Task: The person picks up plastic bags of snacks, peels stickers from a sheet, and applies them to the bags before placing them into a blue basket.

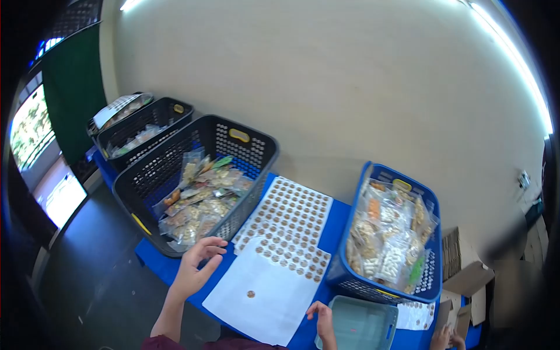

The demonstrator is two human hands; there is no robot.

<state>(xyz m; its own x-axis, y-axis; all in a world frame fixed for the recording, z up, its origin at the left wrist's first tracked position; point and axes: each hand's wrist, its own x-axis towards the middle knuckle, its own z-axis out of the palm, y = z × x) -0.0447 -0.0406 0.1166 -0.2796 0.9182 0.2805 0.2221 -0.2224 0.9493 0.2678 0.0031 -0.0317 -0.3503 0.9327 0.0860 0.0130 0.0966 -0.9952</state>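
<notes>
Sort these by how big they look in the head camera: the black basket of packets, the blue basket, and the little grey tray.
1. black basket
2. blue basket
3. grey tray, partly cut off at the picture's edge.

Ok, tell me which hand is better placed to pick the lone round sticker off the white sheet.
Probably the right hand: it rests at the white sheet's edge, near the lone round sticker. The left hand is raised beside the black basket.

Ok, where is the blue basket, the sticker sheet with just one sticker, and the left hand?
blue basket [349,281], head view, on its front wall.
sticker sheet [274,303], head view, on its bare white middle.
left hand [195,269], head view, on the palm.
</notes>
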